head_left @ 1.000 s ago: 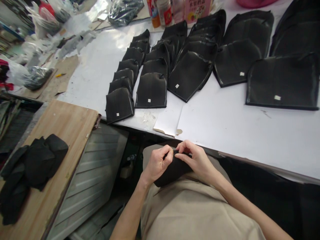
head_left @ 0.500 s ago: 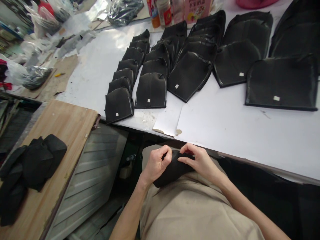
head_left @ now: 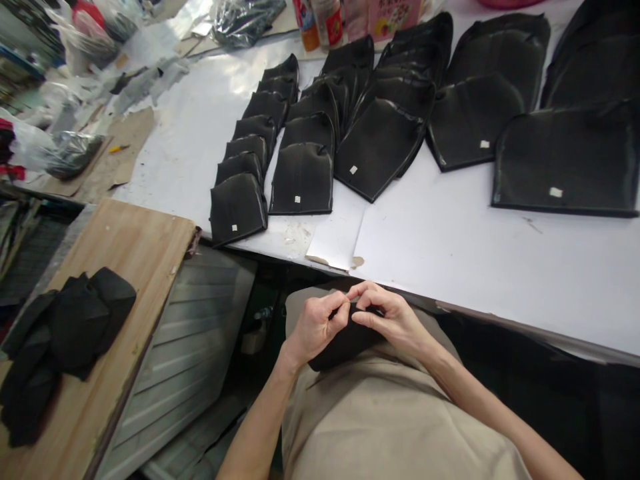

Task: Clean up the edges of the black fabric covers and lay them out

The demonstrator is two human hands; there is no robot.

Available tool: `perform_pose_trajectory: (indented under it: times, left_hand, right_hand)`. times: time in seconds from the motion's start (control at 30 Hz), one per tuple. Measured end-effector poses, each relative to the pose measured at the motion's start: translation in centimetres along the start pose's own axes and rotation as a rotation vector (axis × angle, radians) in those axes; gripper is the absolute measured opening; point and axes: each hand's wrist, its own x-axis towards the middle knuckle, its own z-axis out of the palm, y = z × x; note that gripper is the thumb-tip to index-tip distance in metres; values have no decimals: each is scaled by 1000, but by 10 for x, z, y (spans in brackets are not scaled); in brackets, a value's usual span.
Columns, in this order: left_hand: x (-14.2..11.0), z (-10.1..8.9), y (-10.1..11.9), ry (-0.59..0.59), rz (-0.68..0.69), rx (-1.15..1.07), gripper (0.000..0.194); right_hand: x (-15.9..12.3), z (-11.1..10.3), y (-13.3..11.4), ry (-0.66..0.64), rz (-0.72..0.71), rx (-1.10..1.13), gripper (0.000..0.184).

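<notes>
My left hand (head_left: pixel 320 327) is closed in a pinch on the upper edge of a small black fabric piece (head_left: pixel 345 343) lying over my lap. Its thumb and curled index finger press together at the edge. My right hand (head_left: pixel 387 313) is beside it over the same piece, thumb and fingers apart with a gap between them. The right index fingertip reaches across to the left fingertips. Anything tiny between the fingertips cannot be made out. The hands and forearms hide part of the piece.
On the white table (head_left: pixel 450 253), black pieces with small white labels lie in overlapping rows, such as a front piece (head_left: pixel 302 177). Bottles (head_left: pixel 327 27) stand behind. At left, a wooden board (head_left: pixel 145 247) bears crumpled black fabric (head_left: pixel 80 327). A yellow cutter (head_left: pixel 119 149) lies farther back.
My right hand has shifted slightly left, and its index finger now reaches the left fingertips. The left hand keeps its pinch, moving slightly right. The view has shifted a little.
</notes>
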Motion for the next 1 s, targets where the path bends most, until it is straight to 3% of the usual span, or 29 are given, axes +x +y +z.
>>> perform_pose_trajectory:
  times: [0.37,0.67,0.87,1.0]
  left_hand:
    - [-1,-4,5,11,-116,-150,34]
    - [-1,-10,1,-54,-124,-224,38]
    - [-2,-26,4,-141,-179,-284,36]
    - [-10,-35,-5,-16,-257,-438,34]
  right_hand:
    - [2,1,-4,7,101,-94,22]
    - [3,5,-11,8,98,-154,28]
    - [12,4,-18,-60,71,-224,28]
    - [14,-15,-20,-135,66,-302,18]
